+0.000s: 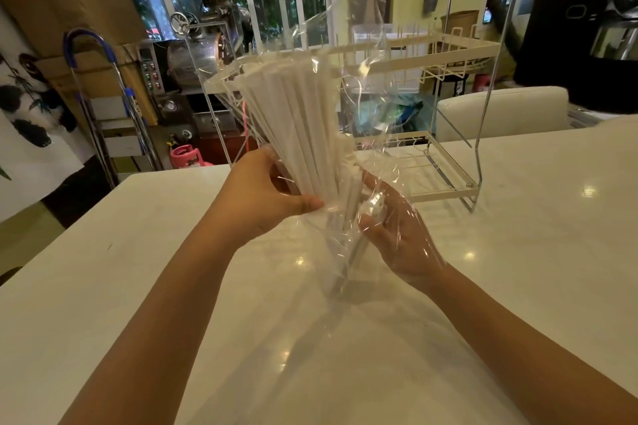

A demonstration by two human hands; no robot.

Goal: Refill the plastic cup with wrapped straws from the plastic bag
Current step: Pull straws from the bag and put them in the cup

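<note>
My left hand (262,193) grips a fanned bundle of white paper-wrapped straws (297,121) near their lower ends, above the white table (138,286). The clear plastic bag (366,86) rises loosely around and to the right of the straws. Its film drapes over my right hand (400,238), whose fingers curl on the film beside the bundle. Below the bundle stands a clear plastic cup (341,266) with a few straws inside, blurred behind the film. I cannot tell whether my right fingers touch the cup.
A white wire two-tier rack (448,55) stands on the table just behind the bag. Beyond the far edge are a metal machine (207,55), a folded ladder (103,107) and a white chair (500,110).
</note>
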